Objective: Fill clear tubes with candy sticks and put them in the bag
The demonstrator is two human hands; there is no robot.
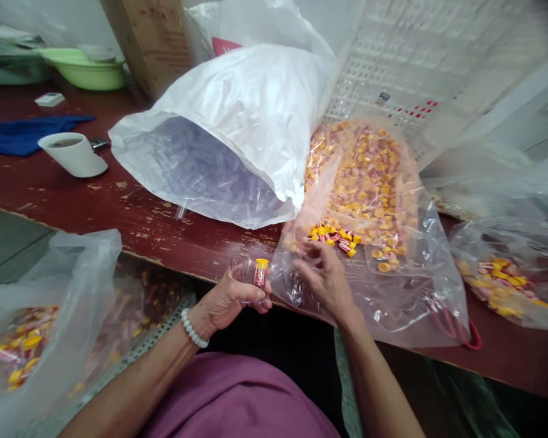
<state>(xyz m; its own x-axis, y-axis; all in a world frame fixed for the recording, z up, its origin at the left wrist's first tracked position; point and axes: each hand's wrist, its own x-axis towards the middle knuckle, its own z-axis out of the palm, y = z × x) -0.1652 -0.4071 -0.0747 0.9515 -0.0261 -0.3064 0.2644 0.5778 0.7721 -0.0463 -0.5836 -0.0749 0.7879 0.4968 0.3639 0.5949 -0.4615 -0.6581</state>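
Clear tubes [241,272] are held in my left hand [235,295], its fingers wrapped round them; one tube with a yellow cap [260,274] and red-and-white contents stands upright among them. To the right, my right hand [326,280] has curled, spread fingers at the mouth of a clear plastic bag [393,310], with nothing visible between them. Just beyond its fingertips lie loose yellow-capped pieces [335,236] with red-and-white wrappers. Behind my left hand, a white sack [246,103] lies open, full of clear empty tubes [210,170].
A white cup [73,155] and blue cloth [30,134] sit on the left of the red table [141,219]. Behind stand a cardboard box [158,45], green basin [86,70] and white basket [406,55]. Bags of capped pieces lie lower left [86,267] and far right [530,243].
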